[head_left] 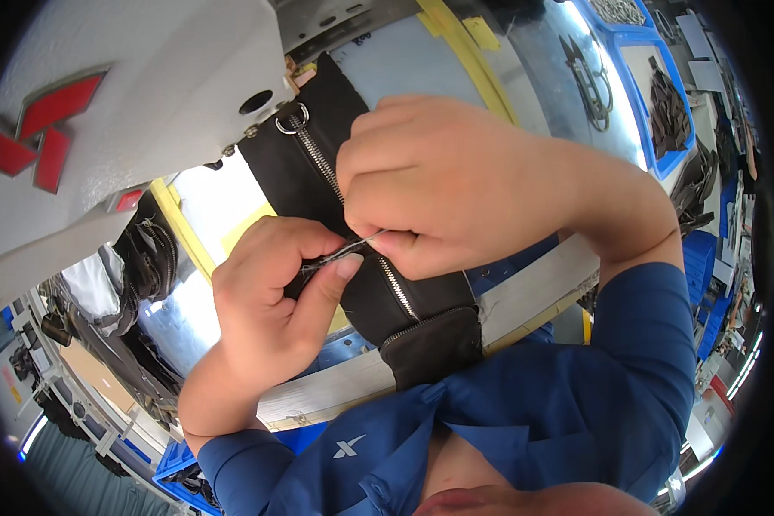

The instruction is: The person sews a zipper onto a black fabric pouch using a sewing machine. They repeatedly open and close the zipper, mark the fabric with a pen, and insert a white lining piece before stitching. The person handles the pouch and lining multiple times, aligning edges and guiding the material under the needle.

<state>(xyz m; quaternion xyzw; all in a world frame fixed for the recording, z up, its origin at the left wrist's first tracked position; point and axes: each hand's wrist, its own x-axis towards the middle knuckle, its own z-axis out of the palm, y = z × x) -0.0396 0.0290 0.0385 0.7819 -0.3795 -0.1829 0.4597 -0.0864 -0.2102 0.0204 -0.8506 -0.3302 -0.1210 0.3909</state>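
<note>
A black fabric piece (297, 176) with a silver metal zipper (397, 288) running along it lies across the work surface under my hands. Near its far end sits a metal ring (292, 119) on the zipper. My left hand (271, 292) is closed, thumb and forefinger pinching a thin dark strip with pale, thread-like strands (346, 249) above the zipper. My right hand (443, 185) is closed too, its thumb and curled forefinger pinching the other end of that strip. The right hand covers part of the fabric. A rounded black flap (434, 344) with its own zipper edge hangs at the near end.
A large grey sewing machine body (172, 77) with a red emblem stands at left, close to the fabric. Yellow tape (469, 56) marks the surface. Dark-handled scissors (589, 82) and a blue bin (643, 103) of black parts are at right; dark zippered pieces (150, 245) pile at left.
</note>
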